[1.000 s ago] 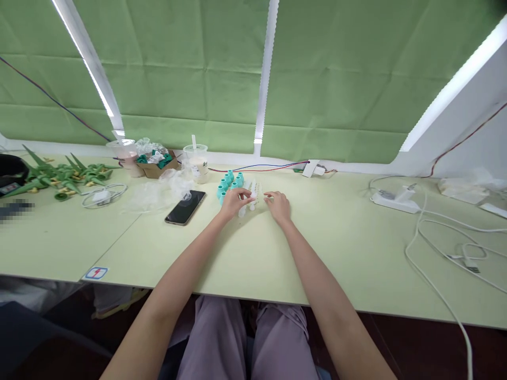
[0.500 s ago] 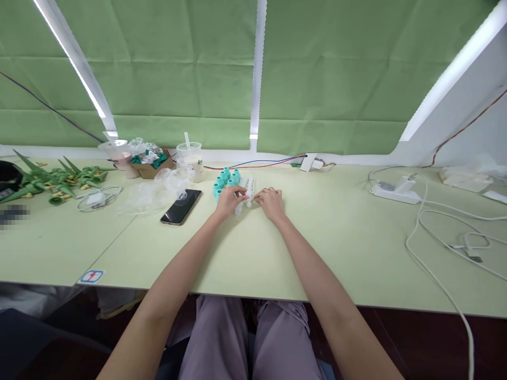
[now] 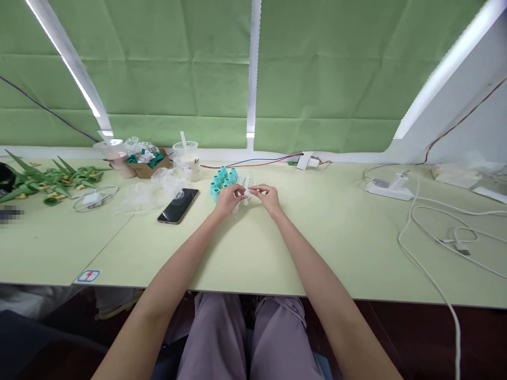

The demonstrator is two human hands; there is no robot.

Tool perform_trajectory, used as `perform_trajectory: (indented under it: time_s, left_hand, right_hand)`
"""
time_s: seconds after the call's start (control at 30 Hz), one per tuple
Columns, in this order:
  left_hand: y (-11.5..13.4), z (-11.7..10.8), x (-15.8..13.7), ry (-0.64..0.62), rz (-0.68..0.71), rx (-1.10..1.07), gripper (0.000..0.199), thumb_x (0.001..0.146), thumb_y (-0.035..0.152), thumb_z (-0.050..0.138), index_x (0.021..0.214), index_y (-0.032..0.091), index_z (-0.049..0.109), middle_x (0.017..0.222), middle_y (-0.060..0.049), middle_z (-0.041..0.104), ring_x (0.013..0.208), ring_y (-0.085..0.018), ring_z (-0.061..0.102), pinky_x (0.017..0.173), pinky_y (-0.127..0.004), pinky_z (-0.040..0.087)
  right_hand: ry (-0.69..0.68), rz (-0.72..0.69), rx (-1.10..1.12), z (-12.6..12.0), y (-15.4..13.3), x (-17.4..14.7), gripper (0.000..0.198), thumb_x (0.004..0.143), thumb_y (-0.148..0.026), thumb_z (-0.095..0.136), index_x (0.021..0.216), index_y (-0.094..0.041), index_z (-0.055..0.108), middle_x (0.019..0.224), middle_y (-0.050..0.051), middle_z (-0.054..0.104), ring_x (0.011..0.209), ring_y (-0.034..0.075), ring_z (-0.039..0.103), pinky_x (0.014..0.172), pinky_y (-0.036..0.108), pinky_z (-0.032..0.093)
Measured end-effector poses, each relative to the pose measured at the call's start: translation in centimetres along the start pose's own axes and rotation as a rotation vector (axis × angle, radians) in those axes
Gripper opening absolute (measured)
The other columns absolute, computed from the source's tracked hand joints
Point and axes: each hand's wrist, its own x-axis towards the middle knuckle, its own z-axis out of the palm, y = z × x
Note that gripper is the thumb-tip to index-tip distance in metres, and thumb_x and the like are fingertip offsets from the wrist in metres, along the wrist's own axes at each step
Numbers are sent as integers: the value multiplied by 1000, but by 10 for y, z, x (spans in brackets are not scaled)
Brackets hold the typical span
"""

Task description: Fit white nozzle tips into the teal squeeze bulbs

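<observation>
My left hand (image 3: 228, 200) is closed, its thumb and fingertips pinching a small white plastic piece (image 3: 246, 193) low over the table. From the other side my right hand (image 3: 269, 199) meets it, fingers pinched together at the same white piece; anything tiny between those fingertips is too small to make out. Several teal, open-topped, bottle-like pieces (image 3: 223, 179) stand grouped just behind and left of my left hand. More translucent white pieces (image 3: 236, 207) lie under and beside my left fingers, partly hidden. Behind the fingertips runs a row of tiny pale pieces (image 3: 251, 181).
Left of my hands lie a black phone (image 3: 178, 206) and crumpled clear plastic bags (image 3: 144, 195). A drink cup (image 3: 191, 163) and a cardboard box (image 3: 148, 169) stand behind, with green plastic parts (image 3: 59, 179) farther left. At right are a power strip (image 3: 388, 190) and white cables (image 3: 412, 221).
My right hand has moved left from beside the row of tiny pieces, bringing its fingertips to the white piece at my left hand. The view has shifted slightly.
</observation>
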Motion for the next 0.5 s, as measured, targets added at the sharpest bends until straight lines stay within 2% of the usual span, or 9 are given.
perform_trajectory:
  time_s: [0.3, 0.37, 0.5]
  left_hand:
    - [0, 1, -2, 21, 39, 70, 12, 75, 29, 66, 84, 20, 62, 77, 1, 64, 64, -11, 52, 64, -25, 41]
    - [0, 1, -4, 25, 74, 100, 11, 77, 28, 64, 85, 21, 63, 77, 1, 64, 65, -12, 52, 65, -25, 40]
    - [3, 3, -6, 61, 155, 204, 9, 81, 27, 60, 86, 21, 63, 79, 0, 65, 68, -12, 53, 65, -24, 40]
  right_hand:
    - [-88, 36, 64, -2, -1, -2, 27, 70, -46, 65, 81, -23, 73, 95, 4, 67, 93, 17, 57, 80, 28, 41]
    - [-78, 104, 116, -1, -2, -3, 27, 68, -45, 67, 81, -22, 72, 96, 4, 67, 95, 17, 57, 83, 28, 40]
    - [-123, 354, 269, -4, -1, -5, 33, 61, -42, 73, 87, -22, 71, 91, 2, 69, 86, 15, 60, 79, 27, 42]
